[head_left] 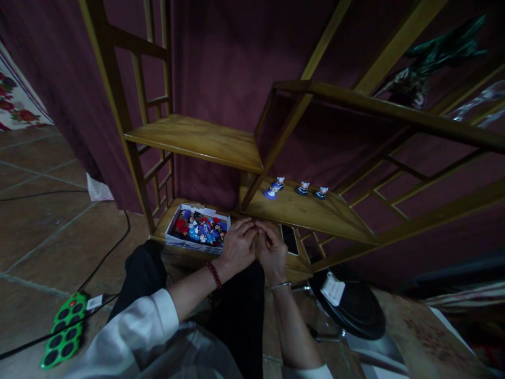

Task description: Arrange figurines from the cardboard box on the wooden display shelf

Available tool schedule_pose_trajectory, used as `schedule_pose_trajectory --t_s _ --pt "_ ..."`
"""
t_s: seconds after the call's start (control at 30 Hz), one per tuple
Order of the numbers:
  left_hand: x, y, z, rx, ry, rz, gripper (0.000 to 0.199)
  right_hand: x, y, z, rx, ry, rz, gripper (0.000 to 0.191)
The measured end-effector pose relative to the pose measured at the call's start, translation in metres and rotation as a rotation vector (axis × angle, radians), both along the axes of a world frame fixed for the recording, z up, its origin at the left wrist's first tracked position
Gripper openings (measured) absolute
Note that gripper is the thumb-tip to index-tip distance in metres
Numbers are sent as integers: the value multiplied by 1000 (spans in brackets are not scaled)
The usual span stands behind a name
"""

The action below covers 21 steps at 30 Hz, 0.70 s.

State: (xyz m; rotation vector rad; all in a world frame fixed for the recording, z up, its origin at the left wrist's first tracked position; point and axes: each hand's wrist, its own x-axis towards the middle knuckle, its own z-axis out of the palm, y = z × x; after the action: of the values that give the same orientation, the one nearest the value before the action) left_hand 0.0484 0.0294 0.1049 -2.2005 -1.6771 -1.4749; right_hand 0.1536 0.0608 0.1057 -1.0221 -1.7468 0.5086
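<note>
On the floor far left of the fingers lies a green tray (65,330) with round holes, beside a cable. On the low shelf (165,223), just left of the fingers, sits a white box (197,229) full of small coloured figures.

The left hand (236,246) and right hand (272,251) meet fingertip to fingertip just above that shelf, right of the box. Both sets of fingers are curled in tight, seemingly pinching some small thing between them; it is hidden and the light is dim, so I cannot tell what it is, or whether each hand truly grips it.

Just right of the fingers lies a dark phone (290,239). Beyond and above them, on the middle shelf (311,213), stand four figures (302,188) in a row.

For fiddly work like this, I judge it best to keep the wrists low and steady near the shelf, work with the fingertips only, and stay over the shelf so a dropped piece lands there and not on the floor.
</note>
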Motion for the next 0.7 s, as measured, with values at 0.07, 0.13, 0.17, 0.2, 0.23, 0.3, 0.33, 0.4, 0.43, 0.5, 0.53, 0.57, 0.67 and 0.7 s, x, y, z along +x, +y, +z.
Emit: schedule_pose_trajectory --t_s 0.07,0.13,0.17,0.2,0.23,0.3,0.33,0.4,0.43,0.5,0.53,0.57,0.67,0.7 --pt "-3 -1 -4 -9 -14 8 27 -3 -1 -4 -15 -6 18 25" --pt "-6 -2 -6 -22 -21 19 26 -6 -2 -7 -22 -11 31 25" --pt "-8 -3 -8 -32 -23 25 25 -8 -3 -9 -29 -13 37 25" --pt "-10 -4 -9 -44 -22 30 24 -9 -3 -10 -39 -13 44 25" --pt "-11 -5 -10 -57 -18 35 24 -11 -3 -12 -50 -12 52 25" --pt "-15 -6 -13 -81 -10 44 23 -14 -3 -18 -73 -12 69 25" --pt "-17 -7 -15 -91 -4 49 24 -16 -4 -21 -81 -15 77 25" --pt "-21 -8 -20 -109 5 55 25 -20 -5 -28 -87 -30 89 26" --pt "-23 -9 -23 -117 7 57 25 -22 -6 -31 -89 -41 93 26" --pt "-28 -9 -29 -131 8 63 26 -27 -8 -36 -91 -66 97 28" --pt "-30 -10 -32 -139 10 67 25 -30 -10 -38 -92 -78 99 28" --pt "-33 -10 -35 -147 14 70 25 -33 -11 -40 -95 -90 101 29" --pt "-41 -11 -43 -170 36 78 24 -41 -13 -47 -97 -134 101 31" --pt "-43 -11 -45 -180 42 83 24 -43 -14 -49 -97 -149 99 32"
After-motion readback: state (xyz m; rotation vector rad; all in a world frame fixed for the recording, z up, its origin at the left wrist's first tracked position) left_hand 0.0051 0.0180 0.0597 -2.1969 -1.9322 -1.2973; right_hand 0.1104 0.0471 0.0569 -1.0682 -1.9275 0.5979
